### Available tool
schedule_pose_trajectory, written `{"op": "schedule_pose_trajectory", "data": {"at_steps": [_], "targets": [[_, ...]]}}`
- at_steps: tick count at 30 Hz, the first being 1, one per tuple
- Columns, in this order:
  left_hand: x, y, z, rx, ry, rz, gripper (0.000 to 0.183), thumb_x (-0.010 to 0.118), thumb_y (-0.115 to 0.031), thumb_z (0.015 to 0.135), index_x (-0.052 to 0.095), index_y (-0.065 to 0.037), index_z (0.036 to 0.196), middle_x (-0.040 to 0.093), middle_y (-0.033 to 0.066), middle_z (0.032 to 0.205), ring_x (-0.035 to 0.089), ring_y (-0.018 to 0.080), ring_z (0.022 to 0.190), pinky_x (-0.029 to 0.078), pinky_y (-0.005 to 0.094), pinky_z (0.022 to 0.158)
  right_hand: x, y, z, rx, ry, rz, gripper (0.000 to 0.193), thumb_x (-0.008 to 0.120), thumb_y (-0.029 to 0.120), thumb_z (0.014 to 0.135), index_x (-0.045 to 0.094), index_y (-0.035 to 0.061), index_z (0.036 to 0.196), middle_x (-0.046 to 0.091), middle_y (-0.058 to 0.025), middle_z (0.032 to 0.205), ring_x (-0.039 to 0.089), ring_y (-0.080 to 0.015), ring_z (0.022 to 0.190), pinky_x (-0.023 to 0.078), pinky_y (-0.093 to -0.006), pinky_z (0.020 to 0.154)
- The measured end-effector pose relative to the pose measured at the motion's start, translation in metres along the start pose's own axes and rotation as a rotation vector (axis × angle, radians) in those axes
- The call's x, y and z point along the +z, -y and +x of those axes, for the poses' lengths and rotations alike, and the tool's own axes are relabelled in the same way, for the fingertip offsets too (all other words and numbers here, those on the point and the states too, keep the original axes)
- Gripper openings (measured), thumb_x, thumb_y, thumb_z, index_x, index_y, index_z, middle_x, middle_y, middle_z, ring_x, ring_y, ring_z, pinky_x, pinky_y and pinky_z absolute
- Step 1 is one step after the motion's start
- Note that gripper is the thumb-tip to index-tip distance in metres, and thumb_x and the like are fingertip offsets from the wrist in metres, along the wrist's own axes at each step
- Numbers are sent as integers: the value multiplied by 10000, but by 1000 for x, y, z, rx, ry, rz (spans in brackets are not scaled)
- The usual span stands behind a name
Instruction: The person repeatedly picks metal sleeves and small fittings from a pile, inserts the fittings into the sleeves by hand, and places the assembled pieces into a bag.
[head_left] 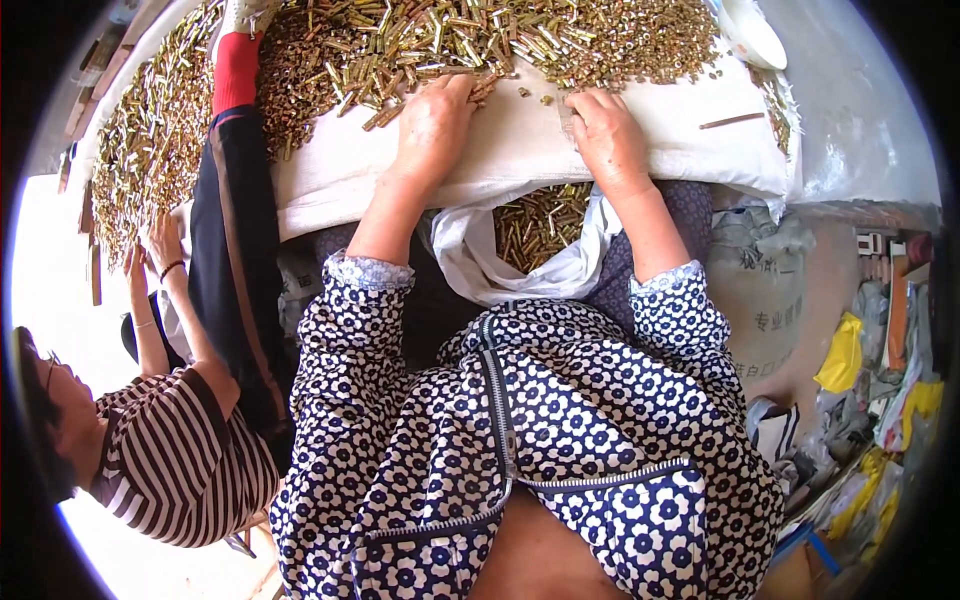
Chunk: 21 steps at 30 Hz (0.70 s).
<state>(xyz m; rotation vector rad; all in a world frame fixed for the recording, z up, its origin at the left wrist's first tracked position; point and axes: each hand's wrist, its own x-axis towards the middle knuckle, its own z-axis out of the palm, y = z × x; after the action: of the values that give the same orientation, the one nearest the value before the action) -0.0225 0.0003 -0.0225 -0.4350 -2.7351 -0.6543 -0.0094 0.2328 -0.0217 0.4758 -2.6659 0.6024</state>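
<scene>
A broad heap of gold-coloured metal rods or sleeves (430,45) and small nut-like pieces (620,45) lies on a white cloth (350,170). At the heap's near edge, my left hand (437,120) is closed, fingers curled down; brownish metal pieces show by its fingertips, but its grip is hidden. My right hand (607,135) rests on the cloth further right, fingers bent and closed, with a thin greyish edge beside them that I cannot make out. A few loose nuts (535,95) lie between my hands. Below them, a white bag (470,255) on my lap holds similar gold pieces (540,225).
A thin brown stick (731,121) lies on the cloth at right, near a white bowl (752,35). To my left, a person in a striped shirt (175,460) handles the heap; a dark-trousered leg (240,260) reaches onto it. Sacks (755,290) and yellow bags (840,352) stand at right.
</scene>
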Motion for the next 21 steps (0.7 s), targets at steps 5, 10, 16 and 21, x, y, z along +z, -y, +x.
{"op": "schedule_pose_trajectory", "data": {"at_steps": [5, 10, 16, 21], "targets": [[-10, -5, -8, -13, 8, -91, 209, 626, -125, 811, 615, -65, 1011, 628, 133, 989, 610, 336, 886, 491, 414, 764, 3, -1, -5, -15, -14, -8, 123, 635, 60, 769, 618, 82, 889, 620, -66, 942, 590, -264, 899, 493, -367, 788], [-6, -1, -16, 112, -4, -23, 175, 630, -118, 813, 629, -59, 978, 629, 130, 957, 608, 338, 884, 490, 403, 759, 5, 6, -1, -111, -102, -18, 103, 637, 66, 768, 618, 93, 866, 623, -61, 888, 596, -269, 869, 501, -368, 743], [-7, -4, -24, 13, -4, -332, 169, 662, -81, 808, 634, -45, 971, 644, 100, 872, 617, 252, 769, 493, 349, 702, 3, 25, -4, 105, 8, 391, 111, 642, 13, 793, 625, 59, 892, 630, -39, 807, 630, -171, 752, 497, -268, 665], [-8, -10, -33, -255, 116, -890, 100, 631, -51, 869, 624, -33, 967, 596, -22, 768, 490, 34, 657, 412, 192, 570, 15, 38, -6, 338, 148, 976, 112, 648, 44, 821, 648, 20, 931, 660, -23, 834, 616, -96, 764, 486, -231, 684]]}}
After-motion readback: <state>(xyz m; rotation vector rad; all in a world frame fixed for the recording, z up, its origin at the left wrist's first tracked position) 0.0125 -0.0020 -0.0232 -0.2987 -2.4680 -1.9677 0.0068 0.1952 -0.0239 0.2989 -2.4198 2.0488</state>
